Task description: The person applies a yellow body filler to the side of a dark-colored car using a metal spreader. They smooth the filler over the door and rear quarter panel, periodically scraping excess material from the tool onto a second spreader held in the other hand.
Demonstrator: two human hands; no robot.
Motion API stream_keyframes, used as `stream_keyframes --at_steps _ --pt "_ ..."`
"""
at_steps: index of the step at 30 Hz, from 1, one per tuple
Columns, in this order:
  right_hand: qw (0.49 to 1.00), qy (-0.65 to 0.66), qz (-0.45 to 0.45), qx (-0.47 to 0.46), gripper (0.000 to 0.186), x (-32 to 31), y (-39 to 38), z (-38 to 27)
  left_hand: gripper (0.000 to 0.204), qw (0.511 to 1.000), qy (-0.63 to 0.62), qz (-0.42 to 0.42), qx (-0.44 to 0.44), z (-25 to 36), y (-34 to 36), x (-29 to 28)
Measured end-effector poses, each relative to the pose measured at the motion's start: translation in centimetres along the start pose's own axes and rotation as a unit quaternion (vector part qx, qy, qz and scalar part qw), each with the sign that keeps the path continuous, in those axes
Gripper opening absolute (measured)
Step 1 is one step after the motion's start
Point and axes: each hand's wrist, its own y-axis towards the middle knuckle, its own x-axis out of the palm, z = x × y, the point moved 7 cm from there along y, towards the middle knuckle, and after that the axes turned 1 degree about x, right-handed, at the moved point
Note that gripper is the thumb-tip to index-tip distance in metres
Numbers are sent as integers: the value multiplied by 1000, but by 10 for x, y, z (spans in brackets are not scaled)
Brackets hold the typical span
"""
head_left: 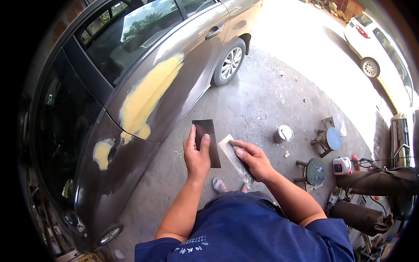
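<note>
My left hand [197, 160] grips a dark rectangular sheet of sandpaper [212, 146], its thumb lying across the face. Close beside it, my right hand [258, 165] is closed round a long, narrow sanding block [234, 158] with a pale, dusty face and a dark part under the fingers. Sheet and block are held apart in front of my body. To the left stands a grey-brown car [183, 87]. A long patch of yellow body filler [146, 98] runs along its doors, and a smaller filler patch [103, 153] sits farther forward.
On the concrete floor to the right are an open can [284, 133], a blue-topped stool [331, 139], a green-topped stool [315, 171] and a white jug [341, 166]. Thick dark cylinders [362, 217] and cables lie at lower right. A white car [379, 43] stands outside.
</note>
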Motion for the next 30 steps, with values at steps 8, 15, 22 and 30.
stream_keyframes --at_steps 8,15,22,30 --pt "980 140 117 -76 44 -38 54 -30 60 972 140 -53 180 35 -8 7" --pt "934 -313 107 -132 19 -14 40 -29 56 973 128 -22 192 29 5 -4" --pt "888 -404 102 -196 10 52 35 -5 60 977 108 30 179 23 20 -21" --pt "932 -328 133 -79 23 20 40 24 62 751 -610 -192 -165 -45 53 -37"
